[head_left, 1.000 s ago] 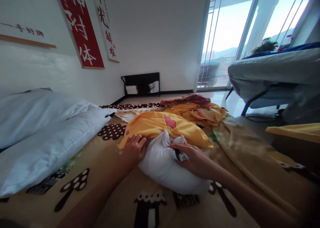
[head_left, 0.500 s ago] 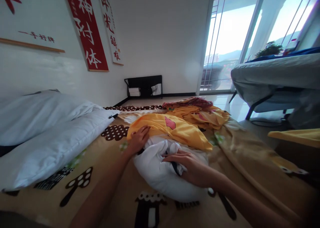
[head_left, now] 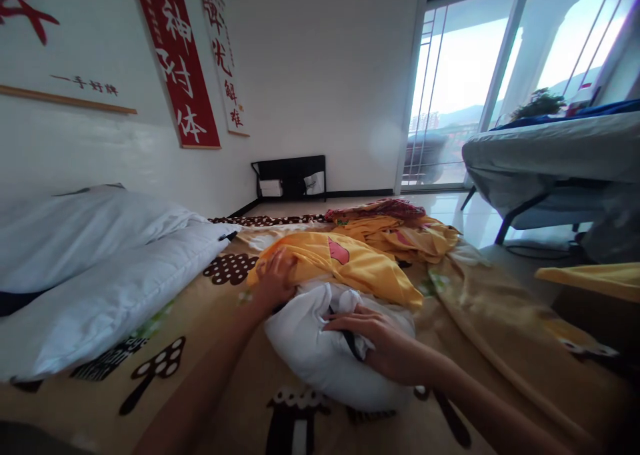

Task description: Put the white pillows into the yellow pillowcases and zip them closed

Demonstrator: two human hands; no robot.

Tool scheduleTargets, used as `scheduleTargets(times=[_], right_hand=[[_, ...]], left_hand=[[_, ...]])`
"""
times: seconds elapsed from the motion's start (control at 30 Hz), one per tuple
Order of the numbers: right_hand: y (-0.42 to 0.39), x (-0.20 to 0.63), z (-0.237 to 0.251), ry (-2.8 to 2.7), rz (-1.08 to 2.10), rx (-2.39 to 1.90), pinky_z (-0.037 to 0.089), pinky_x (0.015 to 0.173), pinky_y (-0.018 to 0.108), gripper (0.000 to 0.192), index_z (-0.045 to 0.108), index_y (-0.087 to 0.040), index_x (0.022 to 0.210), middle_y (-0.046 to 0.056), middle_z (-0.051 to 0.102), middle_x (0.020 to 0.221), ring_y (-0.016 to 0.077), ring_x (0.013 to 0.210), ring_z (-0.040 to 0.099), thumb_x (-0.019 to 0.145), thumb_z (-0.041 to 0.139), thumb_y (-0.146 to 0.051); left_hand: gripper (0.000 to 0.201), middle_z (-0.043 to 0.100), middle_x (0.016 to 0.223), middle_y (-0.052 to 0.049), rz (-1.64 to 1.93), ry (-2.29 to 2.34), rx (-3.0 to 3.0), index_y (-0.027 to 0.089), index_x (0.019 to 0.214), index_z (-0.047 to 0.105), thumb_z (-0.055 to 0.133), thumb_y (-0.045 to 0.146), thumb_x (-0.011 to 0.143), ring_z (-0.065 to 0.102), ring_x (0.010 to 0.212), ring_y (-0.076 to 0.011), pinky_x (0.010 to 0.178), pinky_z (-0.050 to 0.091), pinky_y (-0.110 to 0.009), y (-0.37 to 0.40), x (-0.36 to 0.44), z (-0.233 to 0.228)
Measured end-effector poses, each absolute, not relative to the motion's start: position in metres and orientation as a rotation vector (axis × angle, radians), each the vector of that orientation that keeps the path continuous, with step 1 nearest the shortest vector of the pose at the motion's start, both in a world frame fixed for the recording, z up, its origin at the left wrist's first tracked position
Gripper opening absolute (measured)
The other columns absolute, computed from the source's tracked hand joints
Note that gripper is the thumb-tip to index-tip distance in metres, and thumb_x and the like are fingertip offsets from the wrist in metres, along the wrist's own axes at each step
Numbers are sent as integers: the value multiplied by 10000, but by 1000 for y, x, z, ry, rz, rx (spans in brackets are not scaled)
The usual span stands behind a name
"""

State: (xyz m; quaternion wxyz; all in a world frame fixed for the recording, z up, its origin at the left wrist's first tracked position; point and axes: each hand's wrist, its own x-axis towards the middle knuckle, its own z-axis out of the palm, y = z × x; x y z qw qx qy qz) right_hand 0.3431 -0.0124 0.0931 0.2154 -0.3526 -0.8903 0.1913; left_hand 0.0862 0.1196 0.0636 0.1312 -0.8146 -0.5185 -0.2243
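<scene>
both hands (head_left: pixel 320 308) reach forward, palms down, pressing the white pillow (head_left: pixel 320 352).

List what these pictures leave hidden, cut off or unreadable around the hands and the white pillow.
- Head view: the far end of the white pillow lies under the yellow pillowcase, so how far in it sits is hidden.
- The left hand fingertips are motion-blurred; its grip on the yellow cloth is unclear.
- The dark item under the right hand is mostly covered by fingers.
- The red banner is cut off by the top edge.
</scene>
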Motion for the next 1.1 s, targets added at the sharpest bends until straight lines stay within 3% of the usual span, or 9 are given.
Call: scheduleTargets(times=[0.13,0.23,0.37,0.5,0.67,0.77,0.93,1.1], right_hand=[[-3,356,82,-2399,466,-1032,407,1014,425,799,588,-280,1278,24,603,1301,226,1190,528,546,414,-10],[9,377,77,-2296,333,-1109,409,1016,431,762,605,-273,1267,45,616,1281,231,1192,538,569,425,-25],[21,404,78,-2063,234,-1256,437,982,418,623,662,-203,1184,76,671,1189,246,1123,592,609,448,-94],[29,424,77,-1823,224,-1425,491,893,393,462,695,-179,1116,84,713,1079,266,995,652,706,511,-288],[38,447,70,-1509,187,-1592,514,770,374,490,713,-185,1060,84,740,937,286,886,676,681,561,-457],[35,451,70,-1350,148,-1680,514,714,376,568,711,-154,1060,107,735,877,305,844,673,650,555,-513],[16,432,69,-1315,67,-1698,530,706,372,496,697,-173,1068,102,727,918,299,852,671,700,493,-435],[-8,395,59,-1716,-259,-1337,505,903,407,506,662,-214,1119,75,687,1113,268,1038,621,676,418,-187]], left_hand=[[303,636,1119,-149,-902,-1434,-2062,160,1098,633,592,263,816,554,1090,-303,970,379,-470,113,90,65],[143,670,862,-104,-853,-1410,-2120,164,872,651,555,267,848,618,885,-251,852,447,-372,118,84,63],[187,695,922,-79,-858,-1459,-2132,177,982,648,507,231,872,639,847,-203,777,475,-295,127,73,57],[246,685,1004,-84,-847,-1500,-2114,179,1057,637,488,174,862,626,927,-216,846,470,-324,130,71,56],[201,629,1047,-152,-843,-1524,-2044,154,991,641,506,217,856,553,1041,-315,891,418,-452,118,79,61],[147,641,964,-134,-847,-1476,-2108,165,897,639,510,217,852,572,969,-302,857,407,-446,102,87,64],[73,652,779,-47,-997,-1339,-2342,184,800,593,544,143,765,585,695,-175,646,408,-296,75,103,68],[65,564,638,-1,-1473,-1297,-2325,186,698,513,542,162,751,504,584,-125,579,380,-250,72,130,79]])
